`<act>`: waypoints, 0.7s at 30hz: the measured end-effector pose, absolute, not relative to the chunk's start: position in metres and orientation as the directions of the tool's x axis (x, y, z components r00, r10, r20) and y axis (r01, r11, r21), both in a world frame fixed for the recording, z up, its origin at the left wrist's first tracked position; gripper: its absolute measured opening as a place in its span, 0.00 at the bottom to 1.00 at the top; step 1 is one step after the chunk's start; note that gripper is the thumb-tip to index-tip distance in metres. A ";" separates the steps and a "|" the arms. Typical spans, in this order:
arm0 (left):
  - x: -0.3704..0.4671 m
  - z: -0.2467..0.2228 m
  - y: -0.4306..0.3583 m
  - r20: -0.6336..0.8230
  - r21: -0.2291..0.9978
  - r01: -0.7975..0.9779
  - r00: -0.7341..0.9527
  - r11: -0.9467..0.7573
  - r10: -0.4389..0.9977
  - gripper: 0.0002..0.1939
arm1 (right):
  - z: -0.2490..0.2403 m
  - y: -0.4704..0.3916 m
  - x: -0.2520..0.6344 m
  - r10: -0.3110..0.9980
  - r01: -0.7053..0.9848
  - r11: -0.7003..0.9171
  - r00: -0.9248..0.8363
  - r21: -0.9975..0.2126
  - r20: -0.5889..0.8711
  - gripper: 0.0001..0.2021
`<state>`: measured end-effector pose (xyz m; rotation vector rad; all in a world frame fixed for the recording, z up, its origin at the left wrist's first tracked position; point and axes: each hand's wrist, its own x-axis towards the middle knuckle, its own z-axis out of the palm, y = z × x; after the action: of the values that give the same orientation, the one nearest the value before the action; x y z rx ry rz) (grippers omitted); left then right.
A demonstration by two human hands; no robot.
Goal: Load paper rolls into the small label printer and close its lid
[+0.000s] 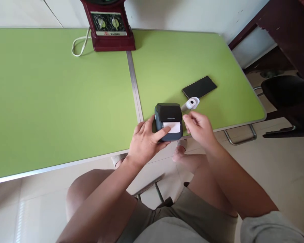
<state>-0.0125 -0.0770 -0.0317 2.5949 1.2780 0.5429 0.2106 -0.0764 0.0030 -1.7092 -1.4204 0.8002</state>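
A small black printer is at the table's front edge, with a strip of white paper showing on its lower face. My left hand holds the printer from its left and lower side, a finger lying on the paper. Close to the printer's right side, my right hand has its fingers curled in; what they hold, if anything, is hidden. A white paper roll lies just behind that hand. The dark phone rests flat on the table beyond the roll.
A dark red appliance with two dials stands at the back of the green table, its white cord looped to the left. A metal seam crosses the table. A black chair is at the right.
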 end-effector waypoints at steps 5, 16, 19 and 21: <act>-0.011 -0.033 -0.077 0.248 0.335 0.741 0.527 -0.582 0.813 0.35 | -0.008 -0.069 0.206 0.972 0.410 -0.221 0.164 -0.885 -0.167 0.26; -0.007 -0.033 -0.076 0.239 0.330 0.776 0.483 -0.538 0.843 0.38 | -0.001 -0.057 0.209 0.922 0.316 -0.376 0.029 -0.871 -0.387 0.25; -0.008 -0.039 -0.075 0.277 0.356 0.759 0.472 -0.546 0.837 0.47 | -0.003 -0.062 0.209 0.942 0.378 -0.324 0.041 -0.867 -0.334 0.26; -0.009 -0.041 -0.075 0.275 0.380 0.756 0.458 -0.533 0.845 0.52 | -0.003 -0.065 0.210 0.954 0.401 -0.288 0.045 -0.870 -0.295 0.28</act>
<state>-0.0091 -0.0750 -0.0413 2.5026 1.3944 0.6475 0.2095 -0.0646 -0.0034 -1.7444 -1.3678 1.2216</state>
